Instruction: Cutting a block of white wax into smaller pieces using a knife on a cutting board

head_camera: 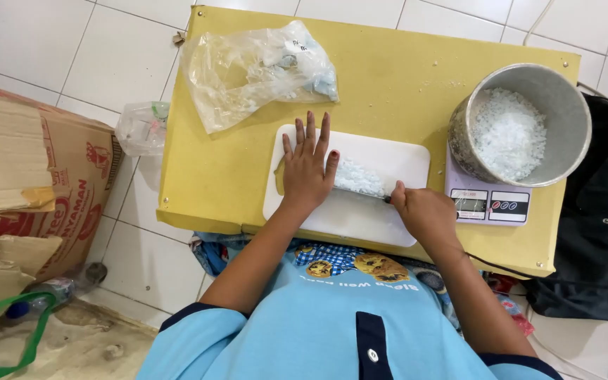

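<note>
Person's light blue shirt fills the near edge, both forearms reaching far onto a low yellow table (233, 176). Right hand (423, 214) sits at the near right of a white cutting board (388, 158), grip closed around a dark knife handle (388, 199); blade mostly hidden, can't tell its edge. Left hand (307, 165) lies flat on the board's left part, fingers spread, grip holding nothing, palm pressing down beside a small heap of pale bluish-white chopped bits (360, 178). Heap sits mid-board, between the two hands. Right of the board: digital scale (488, 204) carrying a metal pot (564, 105) half full of the same pale bits. Far left on the table: crumpled clear plastic bag (248, 70). Cardboard box (36, 183) on the tiled floor, far left of the table.
</note>
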